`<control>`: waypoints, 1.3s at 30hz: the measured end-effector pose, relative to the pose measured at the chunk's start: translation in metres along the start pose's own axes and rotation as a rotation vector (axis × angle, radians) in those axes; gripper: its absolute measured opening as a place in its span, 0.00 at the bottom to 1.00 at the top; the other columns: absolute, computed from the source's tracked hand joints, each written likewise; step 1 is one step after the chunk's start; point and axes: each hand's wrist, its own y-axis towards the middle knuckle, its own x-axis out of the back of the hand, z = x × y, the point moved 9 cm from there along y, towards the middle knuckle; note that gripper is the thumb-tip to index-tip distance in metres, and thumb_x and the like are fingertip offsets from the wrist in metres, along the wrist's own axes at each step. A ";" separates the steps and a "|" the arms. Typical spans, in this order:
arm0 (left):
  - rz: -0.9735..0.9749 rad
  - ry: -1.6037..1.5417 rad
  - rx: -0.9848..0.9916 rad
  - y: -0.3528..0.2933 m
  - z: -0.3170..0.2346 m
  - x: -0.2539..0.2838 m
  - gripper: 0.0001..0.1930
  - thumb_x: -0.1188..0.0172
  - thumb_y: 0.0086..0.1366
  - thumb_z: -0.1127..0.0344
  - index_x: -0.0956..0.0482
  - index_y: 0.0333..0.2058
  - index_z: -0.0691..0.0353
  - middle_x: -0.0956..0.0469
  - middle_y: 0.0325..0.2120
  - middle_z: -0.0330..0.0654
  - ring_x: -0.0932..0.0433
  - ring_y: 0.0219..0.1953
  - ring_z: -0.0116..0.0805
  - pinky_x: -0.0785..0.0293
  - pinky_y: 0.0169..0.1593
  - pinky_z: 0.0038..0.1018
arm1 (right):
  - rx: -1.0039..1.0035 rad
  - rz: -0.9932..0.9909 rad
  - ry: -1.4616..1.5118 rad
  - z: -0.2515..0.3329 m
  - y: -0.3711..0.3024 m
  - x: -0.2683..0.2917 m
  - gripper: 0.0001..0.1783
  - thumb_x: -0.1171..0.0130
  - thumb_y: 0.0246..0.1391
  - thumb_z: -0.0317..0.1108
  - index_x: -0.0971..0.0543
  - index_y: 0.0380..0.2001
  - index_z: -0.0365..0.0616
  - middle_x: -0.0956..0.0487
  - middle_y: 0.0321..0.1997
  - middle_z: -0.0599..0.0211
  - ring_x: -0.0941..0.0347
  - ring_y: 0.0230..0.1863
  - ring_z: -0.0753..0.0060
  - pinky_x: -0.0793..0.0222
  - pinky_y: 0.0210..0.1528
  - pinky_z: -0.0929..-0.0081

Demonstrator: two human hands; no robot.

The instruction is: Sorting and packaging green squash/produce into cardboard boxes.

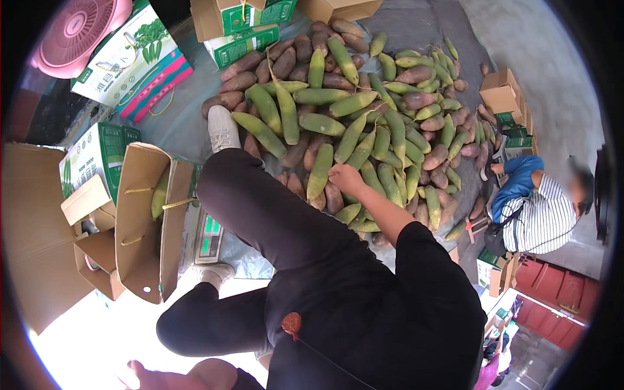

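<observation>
Fingers of the right hand curl down onto a green shoot at the near edge of the pile of green and brown shoots. Left hand, near left: closure cannot be told. Open cardboard box, left, on a scale, holds one shoot. Judged barely begun; pile large.

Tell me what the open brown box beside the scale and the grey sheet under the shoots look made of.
Open brown box: apparently corrugated cardboard, matte, with creased folding flaps and yellow cord handles. Grey sheet: probably plastic tarpaulin or woven cloth, wrinkled and faintly shiny; the weave is too small to tell.
</observation>
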 end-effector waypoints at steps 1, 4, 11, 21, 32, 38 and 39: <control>-0.013 0.009 -0.011 0.003 -0.002 -0.015 0.14 0.62 0.58 0.70 0.25 0.30 0.66 0.29 0.40 0.53 0.33 0.50 0.50 0.44 0.57 0.60 | 0.004 0.011 -0.009 -0.002 0.000 -0.003 0.11 0.42 0.42 0.33 0.22 0.31 0.41 0.22 0.29 0.55 0.25 0.34 0.56 0.31 0.37 0.66; -0.035 0.033 -0.054 0.010 -0.011 -0.051 0.14 0.62 0.58 0.71 0.25 0.30 0.66 0.29 0.40 0.53 0.33 0.50 0.50 0.44 0.57 0.60 | -0.032 -0.008 0.011 -0.013 0.004 -0.002 0.10 0.41 0.41 0.33 0.21 0.30 0.42 0.22 0.28 0.55 0.25 0.33 0.55 0.31 0.36 0.66; -0.039 0.089 -0.162 -0.015 -0.012 -0.029 0.14 0.63 0.58 0.71 0.25 0.31 0.66 0.29 0.40 0.53 0.34 0.51 0.51 0.44 0.57 0.60 | -0.143 -0.133 0.042 -0.032 0.032 0.024 0.08 0.44 0.44 0.34 0.21 0.27 0.43 0.22 0.32 0.53 0.25 0.36 0.50 0.30 0.39 0.61; -0.037 0.170 -0.291 0.014 0.004 -0.114 0.15 0.64 0.59 0.72 0.25 0.32 0.67 0.29 0.40 0.53 0.35 0.52 0.53 0.44 0.58 0.60 | -0.312 -0.336 -0.081 -0.050 0.083 0.079 0.21 0.39 0.43 0.38 0.24 0.41 0.40 0.23 0.42 0.51 0.27 0.45 0.54 0.32 0.47 0.63; -0.137 0.529 -0.498 0.037 -0.035 -0.156 0.15 0.64 0.59 0.73 0.25 0.33 0.68 0.29 0.40 0.53 0.36 0.52 0.55 0.45 0.58 0.60 | -0.608 -0.260 -0.095 -0.101 0.113 0.080 0.46 0.33 0.36 0.53 0.43 0.49 0.35 0.31 0.51 0.41 0.33 0.53 0.46 0.35 0.53 0.59; -0.127 0.950 -0.408 0.032 -0.028 -0.147 0.12 0.63 0.58 0.83 0.28 0.31 0.69 0.29 0.39 0.52 0.33 0.51 0.51 0.39 0.58 0.53 | -0.628 -0.197 -0.342 -0.034 0.108 0.060 0.46 0.32 0.37 0.47 0.46 0.53 0.36 0.31 0.53 0.45 0.33 0.54 0.50 0.35 0.53 0.61; -0.088 0.951 -0.321 0.033 -0.015 -0.141 0.11 0.61 0.57 0.83 0.28 0.33 0.67 0.29 0.39 0.50 0.32 0.50 0.49 0.38 0.58 0.48 | -0.604 -0.188 -0.348 -0.034 0.111 0.057 0.46 0.32 0.37 0.47 0.46 0.53 0.36 0.31 0.53 0.45 0.33 0.54 0.50 0.35 0.53 0.61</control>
